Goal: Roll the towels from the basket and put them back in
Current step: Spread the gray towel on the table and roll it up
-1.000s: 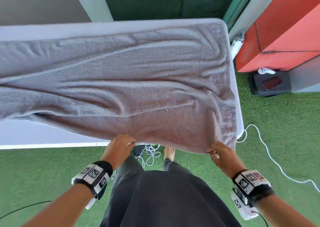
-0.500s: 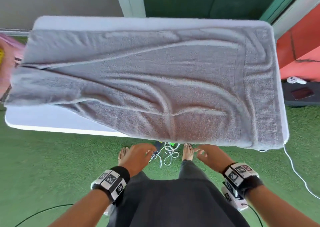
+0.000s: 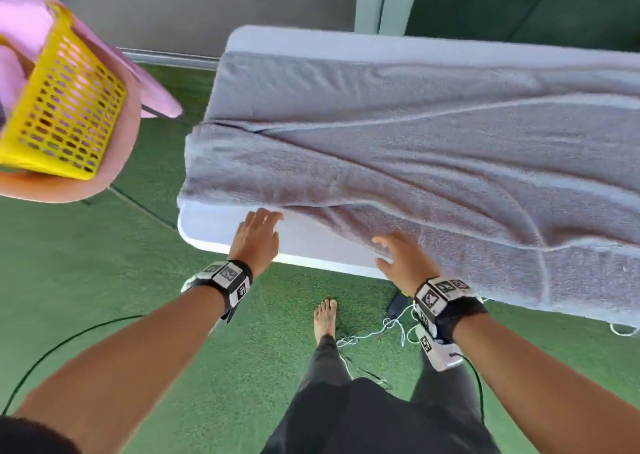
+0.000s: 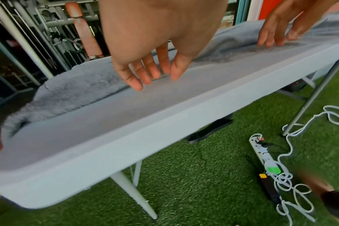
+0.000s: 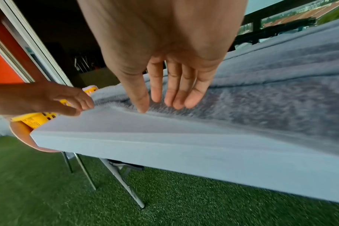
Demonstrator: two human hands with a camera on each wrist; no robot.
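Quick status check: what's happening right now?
Both hands open, left hand and right hand at the grey towel's near edge. Towel flat, unrolled. Nothing blocking.

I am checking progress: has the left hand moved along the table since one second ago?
Yes. The left hand was under the towel overhang near the table's right end; now it reaches over the bare left corner.

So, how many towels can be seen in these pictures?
2. A grey towel lies spread over the table; a pink towel sits in the yellow basket on the left. More may be hidden in the basket.
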